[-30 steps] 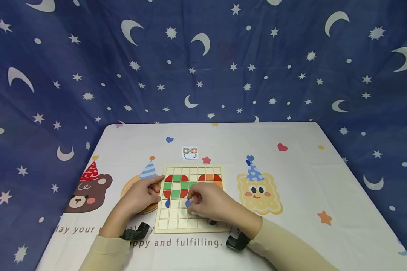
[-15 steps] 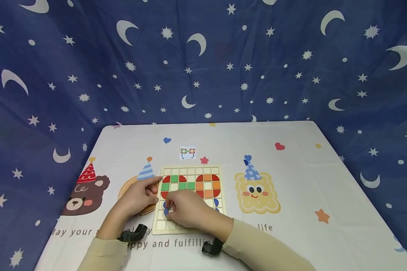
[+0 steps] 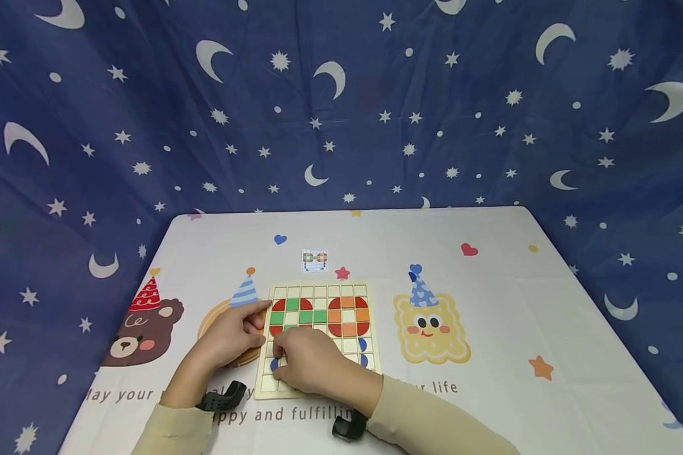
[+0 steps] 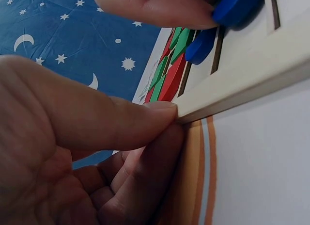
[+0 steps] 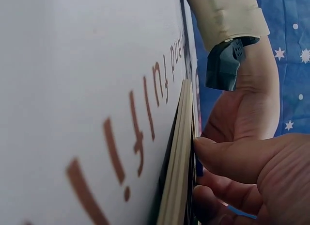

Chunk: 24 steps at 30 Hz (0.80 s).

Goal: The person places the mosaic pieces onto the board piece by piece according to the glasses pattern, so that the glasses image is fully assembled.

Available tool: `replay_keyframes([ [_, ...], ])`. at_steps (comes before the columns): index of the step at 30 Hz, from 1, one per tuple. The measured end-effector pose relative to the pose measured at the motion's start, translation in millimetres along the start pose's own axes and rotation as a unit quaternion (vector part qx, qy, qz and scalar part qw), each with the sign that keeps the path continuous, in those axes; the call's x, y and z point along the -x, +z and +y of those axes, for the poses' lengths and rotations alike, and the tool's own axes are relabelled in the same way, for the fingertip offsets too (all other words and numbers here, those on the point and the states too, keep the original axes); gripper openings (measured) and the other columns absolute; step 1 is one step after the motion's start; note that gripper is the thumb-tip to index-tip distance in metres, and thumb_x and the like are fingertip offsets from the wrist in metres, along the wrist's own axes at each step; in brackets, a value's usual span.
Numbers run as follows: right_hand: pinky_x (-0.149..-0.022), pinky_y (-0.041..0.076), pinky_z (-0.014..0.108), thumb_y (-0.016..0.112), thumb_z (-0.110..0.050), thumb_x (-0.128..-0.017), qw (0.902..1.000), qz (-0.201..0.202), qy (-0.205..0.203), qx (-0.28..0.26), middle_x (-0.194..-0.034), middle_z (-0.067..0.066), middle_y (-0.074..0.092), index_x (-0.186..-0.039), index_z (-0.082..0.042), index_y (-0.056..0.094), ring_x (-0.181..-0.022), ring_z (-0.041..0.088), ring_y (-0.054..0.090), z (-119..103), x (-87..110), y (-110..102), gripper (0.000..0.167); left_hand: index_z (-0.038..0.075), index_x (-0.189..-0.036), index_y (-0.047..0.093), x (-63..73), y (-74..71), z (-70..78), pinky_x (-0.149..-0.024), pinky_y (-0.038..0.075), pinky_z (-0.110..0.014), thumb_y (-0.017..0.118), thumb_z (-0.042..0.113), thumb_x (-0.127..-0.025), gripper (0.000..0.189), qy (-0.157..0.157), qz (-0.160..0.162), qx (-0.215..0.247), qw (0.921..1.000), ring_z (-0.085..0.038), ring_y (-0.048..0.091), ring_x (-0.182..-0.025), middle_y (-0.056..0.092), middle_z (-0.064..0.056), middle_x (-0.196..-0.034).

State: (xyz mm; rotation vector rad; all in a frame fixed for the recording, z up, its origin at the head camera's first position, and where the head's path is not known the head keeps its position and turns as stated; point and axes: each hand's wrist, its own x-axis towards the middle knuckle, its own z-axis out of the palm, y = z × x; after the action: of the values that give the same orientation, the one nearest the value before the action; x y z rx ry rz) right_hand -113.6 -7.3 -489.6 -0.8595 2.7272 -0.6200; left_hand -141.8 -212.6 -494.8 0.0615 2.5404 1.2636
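A pale wooden grid board (image 3: pixel 319 291) lies on the table with red, green and orange flat tiles in its upper rows. My left hand (image 3: pixel 233 332) rests at the board's left side, its index fingertip at the upper part and its thumb (image 4: pixel 145 118) against the edge. My right hand (image 3: pixel 313 360) reaches over the lower left cells, thumb and index finger at a blue half-round tile (image 3: pixel 274 364) in the left column. The left wrist view shows that tile (image 4: pixel 240 9) under a fingertip, with another blue tile (image 4: pixel 201 45) beside it. In the right wrist view the fingers mostly cover the tile.
A small pattern card (image 3: pixel 315 260) lies beyond the board. Two blue half-round tiles (image 3: pixel 363 344) sit in the board's right column. The white tablecloth (image 3: pixel 501 316) carries printed cartoons and lettering, and a dark blue starry curtain (image 3: pixel 375 95) hangs behind and at both sides.
My right hand has moved left across the board with the blue tile, from the middle to the left column, then slightly lower. My left hand has stayed at the edge.
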Motion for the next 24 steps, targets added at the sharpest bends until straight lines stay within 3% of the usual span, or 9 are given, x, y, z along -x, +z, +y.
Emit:
replay_keyframes([
  [11, -0.064, 0.042, 0.021, 0.087, -0.029, -0.088, 0.9997, 0.006, -0.017, -0.013, -0.074, -0.017, 0.058, -0.098, -0.026, 0.077, -0.07, 0.0, 0.051, 3.3, 0.0, 0.5, 0.015, 0.009, -0.153, 0.06, -0.9, 0.3, -0.4, -0.062, 0.047, -0.025, 0.078, -0.005, -0.084, 0.073, -0.008, 0.003, -0.006, 0.9999, -0.02, 0.056, -0.082, 0.061, -0.008, -0.1],
  [24, -0.063, 0.041, 0.022, 0.089, -0.029, -0.086, 0.9998, 0.014, -0.01, -0.013, -0.071, -0.018, 0.058, -0.091, -0.028, 0.077, -0.071, 0.001, 0.052, 2.8, -0.1, 0.6, 0.013, 0.007, -0.152, 0.06, 0.1, 1.1, 2.5, -0.063, 0.048, -0.025, 0.079, -0.004, -0.084, 0.072, -0.006, 0.001, -0.011, 0.9999, -0.02, 0.056, -0.083, 0.061, -0.009, -0.1],
])
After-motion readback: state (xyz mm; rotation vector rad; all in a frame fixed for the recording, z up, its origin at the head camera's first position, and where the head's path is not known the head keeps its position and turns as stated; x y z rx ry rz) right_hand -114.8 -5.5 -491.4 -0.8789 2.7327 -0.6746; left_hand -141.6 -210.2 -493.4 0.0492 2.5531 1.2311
